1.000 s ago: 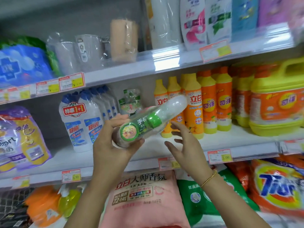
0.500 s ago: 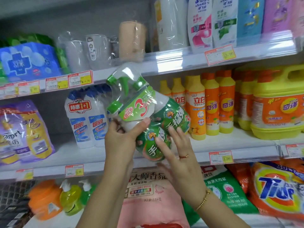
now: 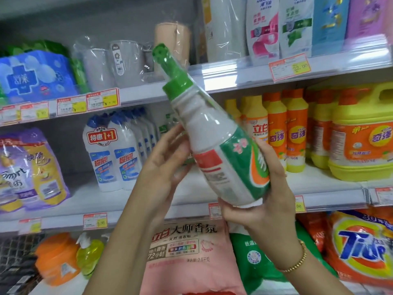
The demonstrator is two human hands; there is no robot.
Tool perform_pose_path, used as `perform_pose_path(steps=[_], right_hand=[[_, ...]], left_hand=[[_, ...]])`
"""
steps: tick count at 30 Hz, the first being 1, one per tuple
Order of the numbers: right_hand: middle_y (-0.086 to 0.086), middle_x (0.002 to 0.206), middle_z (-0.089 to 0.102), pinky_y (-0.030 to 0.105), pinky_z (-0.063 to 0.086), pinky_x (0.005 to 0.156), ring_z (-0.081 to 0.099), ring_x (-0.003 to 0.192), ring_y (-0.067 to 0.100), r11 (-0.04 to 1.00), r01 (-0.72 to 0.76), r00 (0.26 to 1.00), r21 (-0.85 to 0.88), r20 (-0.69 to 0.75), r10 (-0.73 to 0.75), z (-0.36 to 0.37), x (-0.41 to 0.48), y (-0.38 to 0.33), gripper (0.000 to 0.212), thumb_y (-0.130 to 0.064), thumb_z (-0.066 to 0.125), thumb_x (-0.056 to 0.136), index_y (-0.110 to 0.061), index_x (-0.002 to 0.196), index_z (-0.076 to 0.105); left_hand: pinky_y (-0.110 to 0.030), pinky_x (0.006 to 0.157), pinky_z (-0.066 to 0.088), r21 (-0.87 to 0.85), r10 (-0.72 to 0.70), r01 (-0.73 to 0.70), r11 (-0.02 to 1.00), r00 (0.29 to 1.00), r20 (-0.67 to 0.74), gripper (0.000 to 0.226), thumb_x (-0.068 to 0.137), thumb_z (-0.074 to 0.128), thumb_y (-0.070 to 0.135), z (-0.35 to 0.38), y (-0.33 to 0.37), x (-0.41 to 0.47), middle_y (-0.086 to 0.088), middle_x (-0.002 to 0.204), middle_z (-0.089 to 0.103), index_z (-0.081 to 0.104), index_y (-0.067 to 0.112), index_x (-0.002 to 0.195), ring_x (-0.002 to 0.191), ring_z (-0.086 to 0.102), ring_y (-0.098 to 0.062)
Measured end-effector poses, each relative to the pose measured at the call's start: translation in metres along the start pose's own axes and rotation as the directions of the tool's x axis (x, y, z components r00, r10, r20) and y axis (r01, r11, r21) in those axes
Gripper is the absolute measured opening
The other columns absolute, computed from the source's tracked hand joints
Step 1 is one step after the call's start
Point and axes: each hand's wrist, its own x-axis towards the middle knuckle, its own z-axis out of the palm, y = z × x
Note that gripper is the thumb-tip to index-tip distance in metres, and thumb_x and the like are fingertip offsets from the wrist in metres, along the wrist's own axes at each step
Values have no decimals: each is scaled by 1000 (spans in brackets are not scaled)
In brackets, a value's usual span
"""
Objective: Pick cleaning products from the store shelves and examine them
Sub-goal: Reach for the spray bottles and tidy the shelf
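**Store shelves [image 3: 244,79] behind the green-capped bottle [image 3: 221,152]**

Blue-capped bottles [image 3: 112,154] and orange bottles [image 3: 295,133] stand behind, the orange ones partly hidden. The raised bottle tilts left. Right hand [image 3: 265,199] curls round its base; left hand [image 3: 168,158] touches its side, fingers straight, together.

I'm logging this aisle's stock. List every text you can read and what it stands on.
"特惠1+1": white bottles
"立白": yellow bottle
"奇强": yellow jug
"立白大师香氛", "72小时": pink bag
"22.00": upper price tag
"Tide": orange bag
Label on the held bottle: too blurred to read.
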Motion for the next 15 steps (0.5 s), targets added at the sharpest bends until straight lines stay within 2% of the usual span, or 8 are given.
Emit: perform_pose_path(steps=[1,3,6,8,10,11,13,15], right_hand=[[-17,129,51,13,48,87,54,115,2,991,-65,998,121,15,64,-1,1,-7,95,-20,78,55,-18,139,33],[-15,124,56,17,50,87,57,113,5,912,-214,976,349,107,188,-5,4,-15,92,-21,75,55,-15,138,36],[3,119,64,28,53,88,62,111,18,759,-378,920,530,309,242,-9,10,-13,83,-31,77,60,-8,132,44],[13,120,65,40,54,87,63,110,28,562,-527,849,637,419,321,-8,9,-7,83,-44,81,62,-9,130,49],[17,121,64,41,56,81,64,107,33,413,-617,781,669,458,424,-5,11,-6,82,-47,77,69,-9,134,46],[17,122,63,40,57,78,65,105,34,396,-631,763,667,442,471,-4,12,-6,81,-48,75,72,-10,137,43],[17,124,61,35,58,75,65,105,32,466,-609,776,642,359,519,-4,17,-8,78,-50,71,74,-21,140,41],[9,135,53,33,56,84,63,110,13,701,-553,831,450,235,505,-6,21,-11,68,-43,63,78,-36,141,38]], left_hand=[[-38,101,46,16,-34,34,999,999,32,69,74,78,31,-7,-4,2,3,127,63,51,25,136,121,58,-16],[-47,106,40,-27,-112,116,993,985,128,89,61,87,36,-18,-10,1,-3,133,59,47,23,140,128,52,-22],[-45,94,51,-145,-122,152,978,973,198,75,45,95,35,-34,-11,-1,-9,111,70,69,18,113,106,65,-25],[-39,85,55,-155,-123,158,975,969,213,66,38,96,38,-41,-8,-2,-5,96,73,75,21,98,90,70,-19],[-36,78,57,-142,-152,178,974,973,174,65,34,95,43,-40,-6,-4,-4,92,74,77,21,92,83,71,-17],[-37,75,58,-139,-171,191,972,975,143,66,33,95,46,-39,-7,-4,-4,92,74,77,20,92,83,71,-17],[-38,69,58,-114,-182,187,976,982,53,77,34,93,48,-33,-6,-5,-6,95,74,74,15,100,83,70,-19],[-33,54,57,-75,-159,155,985,986,-50,82,39,90,42,-28,-4,-6,-6,89,73,64,9,109,76,69,-17]])
